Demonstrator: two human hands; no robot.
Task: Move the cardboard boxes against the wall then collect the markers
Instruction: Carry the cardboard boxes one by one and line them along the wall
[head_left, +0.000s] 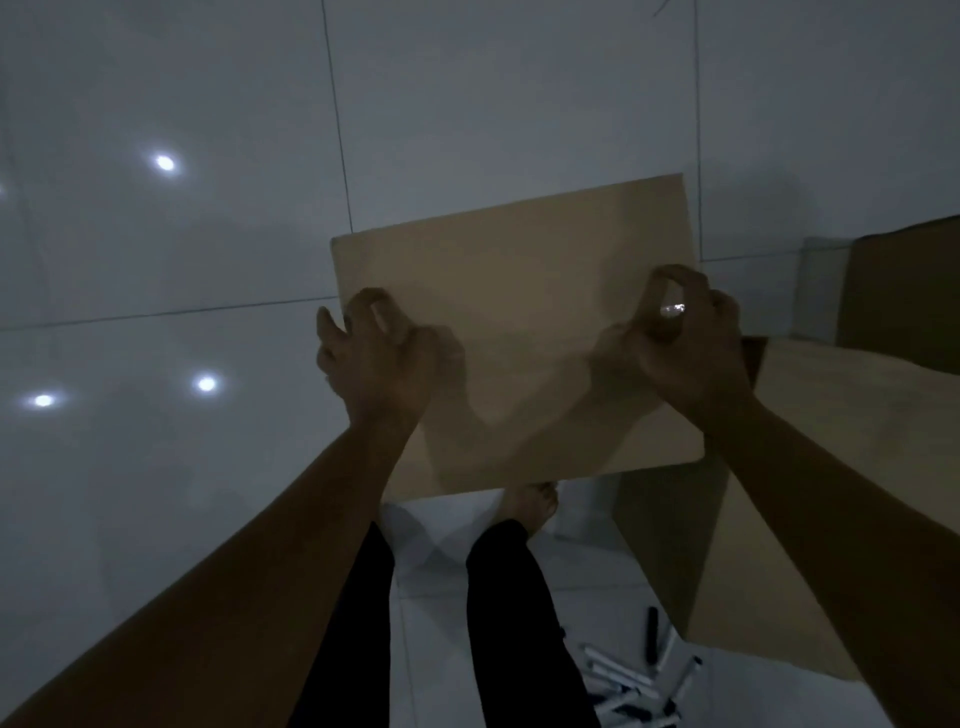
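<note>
While you look down in dim light, three cardboard boxes show: one held box (519, 332) in front of you, a second box (810, 467) low at your right, and a third box (904, 291) at the right edge beyond it. The markers (639, 680) lie in a loose pile on the tiled floor (208, 260) beside your right leg; too dark and blurred to count. Two hands in view. Your left hand (379, 358) grips the held box at its left edge, fingers curled over the top face. Your right hand (680, 338) grips the right edge likewise, fingers clenched on the cardboard, a ring (671, 309) glinting. The box sits between both hands, above the floor, its near edge over your bare foot (530, 506).
</note>
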